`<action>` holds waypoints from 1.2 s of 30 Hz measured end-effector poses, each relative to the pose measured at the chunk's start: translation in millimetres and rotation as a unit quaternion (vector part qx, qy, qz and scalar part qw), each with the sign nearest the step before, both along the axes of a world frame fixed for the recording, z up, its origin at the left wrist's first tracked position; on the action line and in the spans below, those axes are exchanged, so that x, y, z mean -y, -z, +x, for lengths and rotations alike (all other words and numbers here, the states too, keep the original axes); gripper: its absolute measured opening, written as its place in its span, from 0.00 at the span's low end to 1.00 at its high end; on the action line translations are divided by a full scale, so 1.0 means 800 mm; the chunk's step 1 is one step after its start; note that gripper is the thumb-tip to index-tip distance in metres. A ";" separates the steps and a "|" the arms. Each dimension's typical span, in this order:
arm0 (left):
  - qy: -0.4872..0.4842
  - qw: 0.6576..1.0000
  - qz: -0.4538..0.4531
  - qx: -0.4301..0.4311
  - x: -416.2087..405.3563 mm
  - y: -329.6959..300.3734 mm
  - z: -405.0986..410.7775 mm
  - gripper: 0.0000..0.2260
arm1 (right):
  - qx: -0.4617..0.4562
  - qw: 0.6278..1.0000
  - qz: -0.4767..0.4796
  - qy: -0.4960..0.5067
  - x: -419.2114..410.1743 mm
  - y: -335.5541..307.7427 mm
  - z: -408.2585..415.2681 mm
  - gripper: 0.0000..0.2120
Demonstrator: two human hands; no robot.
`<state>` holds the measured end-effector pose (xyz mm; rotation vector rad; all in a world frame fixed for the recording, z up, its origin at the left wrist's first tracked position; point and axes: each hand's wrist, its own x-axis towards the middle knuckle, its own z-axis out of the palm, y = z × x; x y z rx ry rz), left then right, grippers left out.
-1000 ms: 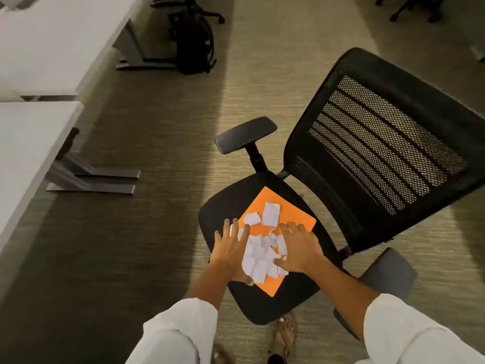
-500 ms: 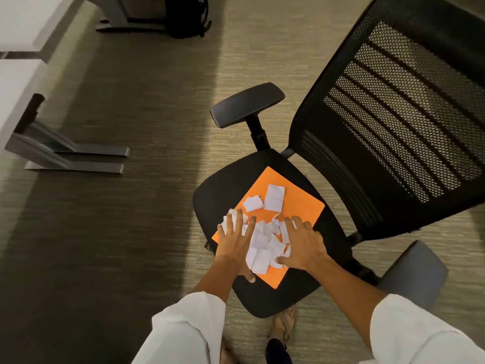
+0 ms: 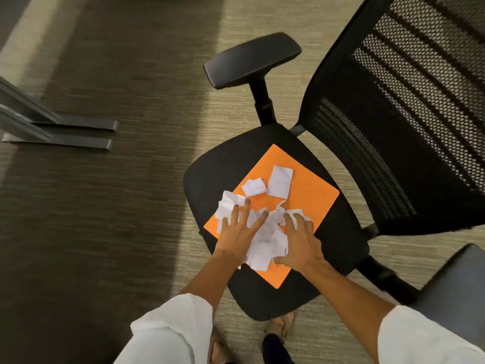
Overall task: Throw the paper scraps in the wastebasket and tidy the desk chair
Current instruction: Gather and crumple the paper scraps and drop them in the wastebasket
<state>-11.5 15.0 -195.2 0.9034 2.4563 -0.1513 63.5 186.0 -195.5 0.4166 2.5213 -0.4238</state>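
The paper scraps [image 3: 265, 240] lie on an orange sheet [image 3: 307, 198] spread over the seat of the desk chair [image 3: 225, 166]. Most of them are bunched into a crumpled white heap near the front edge of the sheet, between the two hands. Two scraps lie apart from the heap, further back on the sheet: a small crumpled one [image 3: 254, 187] and a flatter square one [image 3: 280, 181] just beside it.

The left hand [image 3: 237, 232] lies palm down on the left side of the heap, its fingers [image 3: 246, 214] spread and flat across the paper. The right hand [image 3: 300, 243] presses in from the right side, fingers slightly curled and close together, the thumb tucked under the near edge of the heap. Neither hand has closed round the paper; they look to be raking it together from both sides, probably so that it can be lifted in one go and no piece drops to the floor.

The orange sheet seems to serve as a catch-all, which keeps the scraps off the black seat fabric. The chair's mesh back [image 3: 409, 114] rises on the right, and one armrest [image 3: 252, 60] stands behind the seat. The carpet [image 3: 131, 206] surrounds the chair, and the metal feet of a table [image 3: 60, 135] show at the left. No wastebasket is in view.
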 end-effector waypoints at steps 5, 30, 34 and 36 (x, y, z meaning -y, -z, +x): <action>0.026 1.000 0.003 0.008 -0.006 0.015 -0.005 0.45 | -0.016 0.999 0.025 -0.015 0.002 0.023 -0.002 0.50; -0.374 0.821 0.337 0.269 -0.007 0.020 -0.030 0.30 | -0.180 0.814 -0.302 0.462 -0.044 -0.016 -0.012 0.12; -0.393 0.797 0.347 0.299 -0.002 0.015 -0.032 0.33 | -0.157 0.711 -0.489 0.481 -0.021 -0.040 -0.032 0.16; -0.408 0.773 0.356 0.331 0.002 0.012 -0.032 0.32 | -0.136 0.711 -0.525 0.447 -0.007 -0.041 -0.041 0.16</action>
